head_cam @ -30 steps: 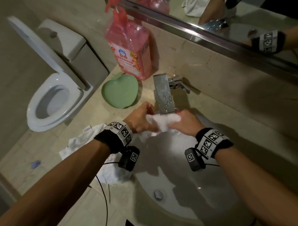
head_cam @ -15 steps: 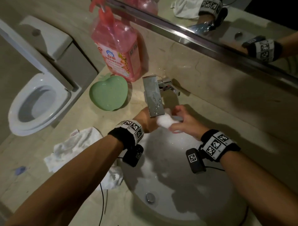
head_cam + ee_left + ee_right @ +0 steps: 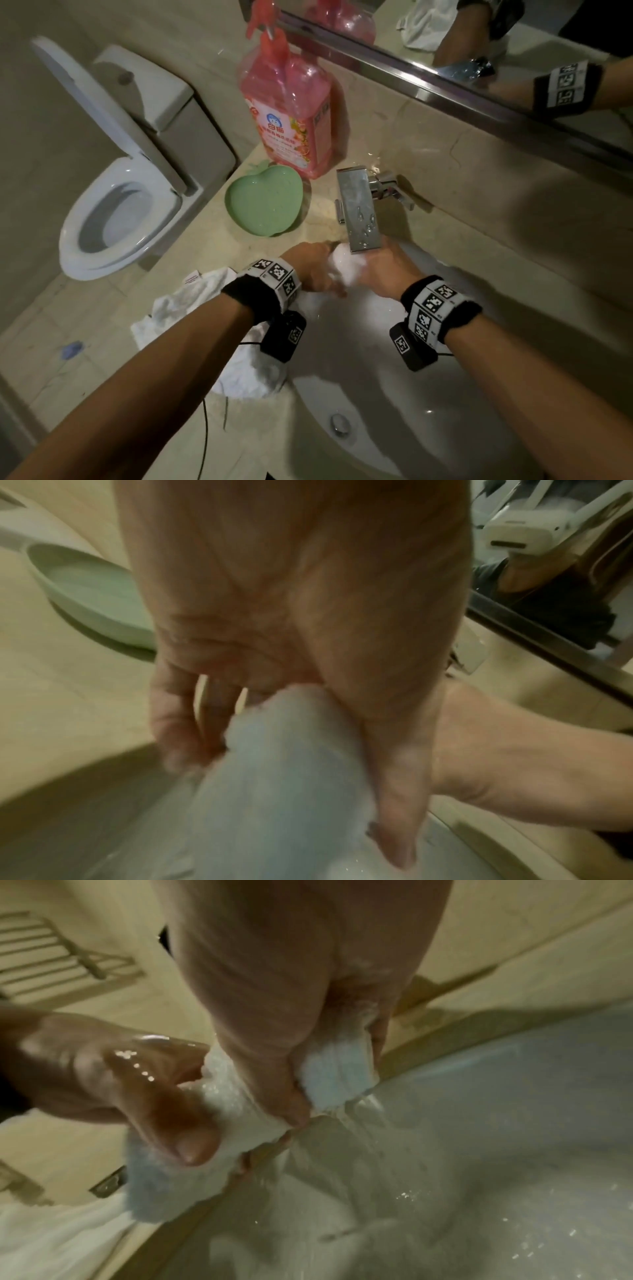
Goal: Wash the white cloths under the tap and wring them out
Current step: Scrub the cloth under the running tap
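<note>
Hands, left hand (image 3: 313, 270) and right hand (image 3: 387, 274), squeeze wet cloth (image 3: 346, 269) under tap (image 3: 359, 212).

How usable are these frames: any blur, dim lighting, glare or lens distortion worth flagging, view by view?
Head view: dim warm light, wide-angle bending of the mirror edge, arm shadows across the sink, glare on the tap. Left wrist view: soft and motion-blurred, the left hand fills most of the frame around the white cloth. Right wrist view: blurred too, with specular glints on wet skin near the right hand.

Fluffy wet white terry cloth (image 3: 346, 270), mirror-polished square chrome tap (image 3: 359, 212), glossy white ceramic basin (image 3: 376, 394), translucent pink plastic bottle (image 3: 287, 102), smooth beige marble worktop (image 3: 479, 240)
</note>
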`<action>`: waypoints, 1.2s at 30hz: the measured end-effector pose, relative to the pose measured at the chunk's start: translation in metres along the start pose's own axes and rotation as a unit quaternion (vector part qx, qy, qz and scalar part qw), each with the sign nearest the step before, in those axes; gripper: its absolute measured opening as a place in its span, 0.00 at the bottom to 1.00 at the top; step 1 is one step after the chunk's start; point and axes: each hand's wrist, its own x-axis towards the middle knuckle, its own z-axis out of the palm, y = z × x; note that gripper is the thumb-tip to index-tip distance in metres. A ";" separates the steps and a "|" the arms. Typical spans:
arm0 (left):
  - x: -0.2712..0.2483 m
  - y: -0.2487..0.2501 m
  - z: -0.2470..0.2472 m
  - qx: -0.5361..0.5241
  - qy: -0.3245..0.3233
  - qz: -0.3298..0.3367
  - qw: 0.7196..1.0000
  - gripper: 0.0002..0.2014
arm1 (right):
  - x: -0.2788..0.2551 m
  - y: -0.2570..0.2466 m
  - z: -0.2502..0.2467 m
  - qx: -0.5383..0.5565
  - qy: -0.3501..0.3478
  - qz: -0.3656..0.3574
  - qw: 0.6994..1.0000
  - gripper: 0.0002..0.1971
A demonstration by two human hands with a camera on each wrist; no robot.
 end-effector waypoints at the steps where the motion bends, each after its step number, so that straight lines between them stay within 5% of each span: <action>1: 0.006 0.005 0.002 -0.005 -0.008 -0.001 1.000 0.46 | -0.004 0.002 -0.004 0.000 0.023 0.002 1.000 0.18; 4: 0.016 0.019 0.011 -0.153 0.006 0.034 0.988 0.37 | -0.017 0.010 -0.024 -0.055 0.048 0.057 0.996 0.32; 6: 0.018 0.024 0.014 -0.256 0.053 0.067 0.963 0.40 | -0.026 0.019 -0.042 0.028 0.068 0.123 0.990 0.42; 10: 0.013 0.033 0.017 -0.228 0.094 0.050 0.968 0.33 | -0.032 0.018 -0.060 0.103 0.137 0.135 0.976 0.55; 13: 0.005 0.038 0.021 -0.100 0.075 0.073 0.989 0.35 | -0.033 0.001 -0.052 0.054 0.162 0.114 0.979 0.49; 17: -0.008 0.041 0.021 -0.029 0.132 -0.014 0.991 0.41 | -0.042 -0.011 -0.047 0.000 0.140 0.075 0.987 0.43; 20: -0.025 0.044 0.020 0.046 0.150 0.010 0.988 0.30 | -0.058 -0.015 -0.047 0.067 0.061 0.111 0.990 0.45; 25: -0.065 0.040 0.019 0.114 0.195 0.094 0.970 0.26 | -0.092 -0.005 -0.026 0.271 -0.020 0.129 0.954 0.22; 30: -0.102 0.054 0.018 0.168 0.230 0.182 0.941 0.23 | -0.119 -0.018 -0.011 0.319 -0.106 0.124 0.934 0.27; 36: -0.129 0.080 0.019 0.219 0.237 0.200 0.925 0.21 | -0.159 -0.037 -0.001 0.345 -0.052 0.135 0.928 0.27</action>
